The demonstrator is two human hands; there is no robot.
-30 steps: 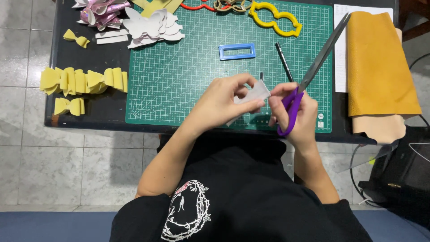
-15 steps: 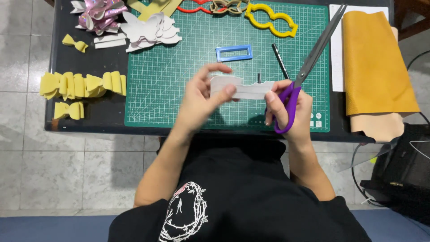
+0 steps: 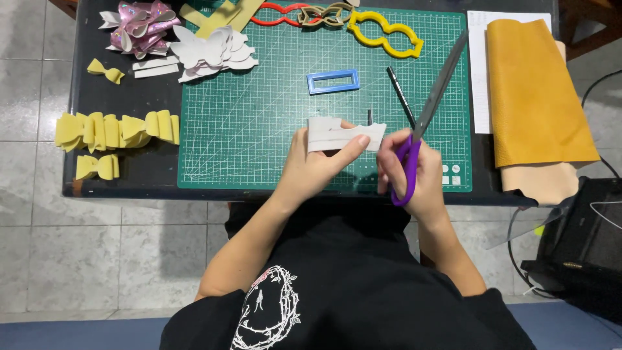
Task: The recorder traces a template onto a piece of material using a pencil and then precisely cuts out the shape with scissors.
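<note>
White strip (image 3: 343, 134) pinched flat by left hand (image 3: 317, 165) | right hand (image 3: 408, 172) gripping purple scissors (image 3: 424, 126), blades up

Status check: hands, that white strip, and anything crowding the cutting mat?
Left hand pinching white strip above green mat. Right hand gripping purple-handled scissors, blades shut. Black pen lies beside them.

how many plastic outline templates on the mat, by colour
yellow template: 1
blue template: 1
red template: 1
tan template: 1
total: 4
</note>
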